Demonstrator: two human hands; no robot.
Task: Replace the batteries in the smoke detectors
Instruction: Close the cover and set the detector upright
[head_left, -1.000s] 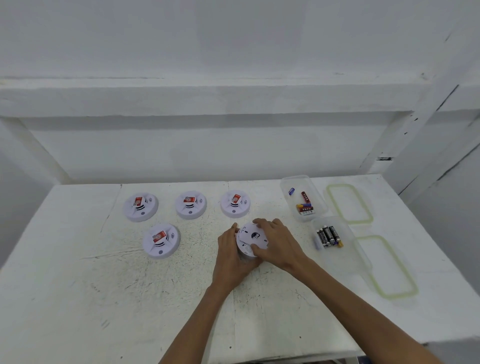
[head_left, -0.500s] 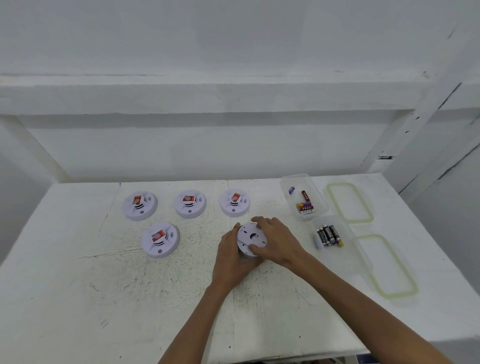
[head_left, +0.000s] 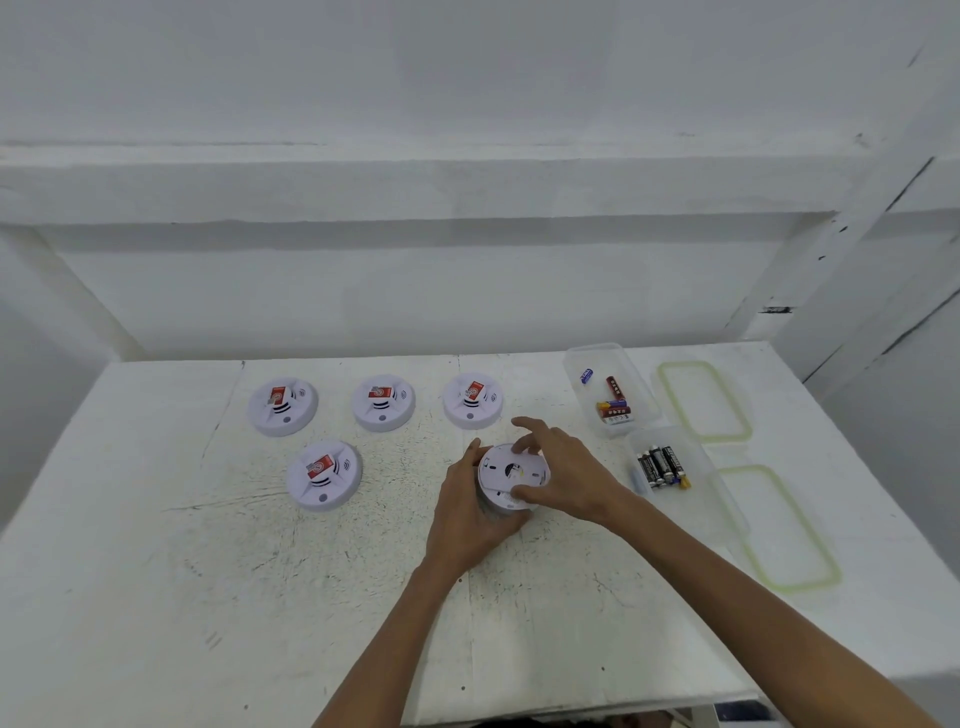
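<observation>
Left hand (head_left: 470, 512) cups the near-left side of the smoke detector (head_left: 511, 478), fingers wrapped around its rim, apparently to keep the body from turning. The right hand (head_left: 563, 470) lies over its far-right side, thumb and fingertips on the back plate, index finger raised; this looks like a grip for twisting the plate off. The detector is turned back-side up, just above the table (head_left: 156, 597), near its middle.

Four other detectors (head_left: 324, 475) sit face up to the left, well apart from the hands, so they look untouched. To the right, an open tub of dark batteries (head_left: 662, 465) is near the right hand, with a second tub of mixed batteries (head_left: 613, 400) behind it; both lids (head_left: 779, 530) lie further right, close to the table's edge. Bare surface in front of the hands leaves plenty of room for setting parts down.
</observation>
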